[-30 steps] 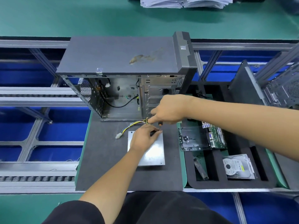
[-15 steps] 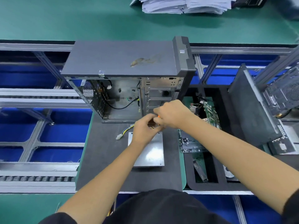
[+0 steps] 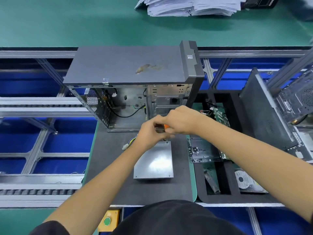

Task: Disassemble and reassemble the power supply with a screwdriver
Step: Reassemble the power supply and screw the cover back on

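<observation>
A silver metal power supply [image 3: 155, 164] lies flat on the dark mat, its coloured cable bundle and white plug [image 3: 125, 147] trailing left. Both hands meet above its far right corner. My right hand [image 3: 182, 120] grips the orange-and-black handle of a screwdriver [image 3: 160, 128]; the thin shaft points down to a screw at that corner. My left hand [image 3: 149, 133] is curled round the lower handle and shaft from the left.
An open grey computer case [image 3: 132, 68] stands behind the power supply. A black foam tray [image 3: 199, 184] on the right holds a circuit board [image 3: 205, 150], loose screws and a hard drive [image 3: 247, 181]. A side panel [image 3: 264, 109] leans at right. Paper stacks [image 3: 189, 5] lie far back.
My left hand has risen from the power supply's top to the screwdriver. My right hand drew in with the tool over the far right corner. The view shifted slightly.
</observation>
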